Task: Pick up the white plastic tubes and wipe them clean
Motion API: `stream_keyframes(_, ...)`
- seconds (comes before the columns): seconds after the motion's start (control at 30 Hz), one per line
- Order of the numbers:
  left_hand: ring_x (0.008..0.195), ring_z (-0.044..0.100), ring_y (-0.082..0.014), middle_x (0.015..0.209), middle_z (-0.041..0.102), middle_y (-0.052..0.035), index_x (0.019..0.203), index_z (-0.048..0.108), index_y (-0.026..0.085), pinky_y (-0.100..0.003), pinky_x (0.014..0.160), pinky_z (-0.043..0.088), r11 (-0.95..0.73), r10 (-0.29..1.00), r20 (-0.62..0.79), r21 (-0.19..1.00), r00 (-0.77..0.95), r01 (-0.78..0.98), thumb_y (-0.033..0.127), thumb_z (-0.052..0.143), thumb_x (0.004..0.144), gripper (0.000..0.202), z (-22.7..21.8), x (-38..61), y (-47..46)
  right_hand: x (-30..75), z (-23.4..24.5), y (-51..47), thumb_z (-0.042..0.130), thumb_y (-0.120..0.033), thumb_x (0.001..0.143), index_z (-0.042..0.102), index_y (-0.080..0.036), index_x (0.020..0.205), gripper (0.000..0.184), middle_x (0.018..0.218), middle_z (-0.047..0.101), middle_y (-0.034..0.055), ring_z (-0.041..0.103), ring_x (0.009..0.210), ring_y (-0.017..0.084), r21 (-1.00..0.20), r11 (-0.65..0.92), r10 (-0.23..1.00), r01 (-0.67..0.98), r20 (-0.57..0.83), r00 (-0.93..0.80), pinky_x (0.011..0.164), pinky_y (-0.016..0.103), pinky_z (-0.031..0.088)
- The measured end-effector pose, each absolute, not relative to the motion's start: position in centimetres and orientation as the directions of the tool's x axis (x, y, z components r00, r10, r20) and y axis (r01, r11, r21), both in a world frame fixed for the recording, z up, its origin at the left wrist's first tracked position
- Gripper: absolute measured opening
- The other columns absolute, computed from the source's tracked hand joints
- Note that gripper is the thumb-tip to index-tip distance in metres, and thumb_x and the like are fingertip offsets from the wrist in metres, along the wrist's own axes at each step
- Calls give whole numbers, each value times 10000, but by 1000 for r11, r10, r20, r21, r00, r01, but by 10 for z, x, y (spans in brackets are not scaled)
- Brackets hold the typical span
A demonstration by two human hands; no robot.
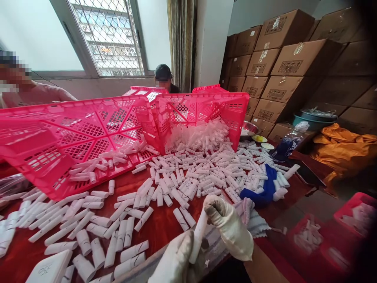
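Note:
Both my hands wear soiled white gloves at the table's near edge. My left hand (pixel 174 260) and my right hand (pixel 229 226) are both closed on one white plastic tube piece (pixel 198 236), held upright between them. The left grips its lower end, the right pinches its top. Many similar white pieces (pixel 188 177) lie scattered across the red-brown table (pixel 160 228) just beyond my hands.
Two tipped pink plastic crates (pixel 73 133) (pixel 200 110) spill white pieces onto the table. A blue cloth (pixel 265 190) and a pale rag (pixel 253 220) lie to the right. Two people sit behind the crates. Stacked cardboard boxes (pixel 279 67) fill the right wall; red bins (pixel 353 216) stand on the floor.

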State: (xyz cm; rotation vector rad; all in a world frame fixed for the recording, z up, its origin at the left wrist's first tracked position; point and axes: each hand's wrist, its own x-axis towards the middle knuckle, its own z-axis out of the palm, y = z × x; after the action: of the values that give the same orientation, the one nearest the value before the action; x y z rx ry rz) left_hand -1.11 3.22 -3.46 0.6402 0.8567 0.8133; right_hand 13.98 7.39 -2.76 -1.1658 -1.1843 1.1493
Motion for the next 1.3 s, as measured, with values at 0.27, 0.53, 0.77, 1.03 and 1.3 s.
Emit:
stream_keyframes(0.27,524,381,-87,561,367,40,587,486,181,-240,576,374,566,786,-348,737,511,-369,760,625,550,597,-47,-5,40,137,-27,68,594,-461,810,518,-188,659,321,587,415,-49,385,551,104,-995,87,987,-39,91,-133,533,233,327)
stream_keyframes(0.53,617,526,-162,642,579,-4,762,570,190,-242,599,385,157,965,-218,926,147,342,581,477,786,402,-48,-3,38,140,-29,62,572,-488,817,522,-222,666,310,651,419,-26,405,621,145,-997,64,992,-49,69,-108,599,266,378)
stream_keyframes(0.77,745,646,-214,797,704,-51,901,630,237,-267,675,453,13,978,-137,793,157,610,358,454,821,228,-54,7,36,137,-53,51,633,-512,746,584,-212,867,327,764,582,12,559,712,179,-998,42,999,53,41,-16,670,283,478)
stream_keyframes(1.03,1017,582,-213,1127,646,-87,1093,639,231,-367,933,398,-230,960,-31,477,277,848,19,403,748,468,-60,-42,69,264,-57,3,647,-382,710,619,-291,946,255,826,714,36,656,755,250,-659,-250,964,709,-101,245,697,324,494)
stream_keyframes(1.3,872,573,-263,943,668,-96,777,674,193,-413,800,425,-299,946,-11,361,324,884,215,486,815,194,-51,-42,94,207,-70,125,494,-109,790,647,-189,861,186,869,642,101,570,827,231,-202,143,971,969,216,-98,755,328,430)
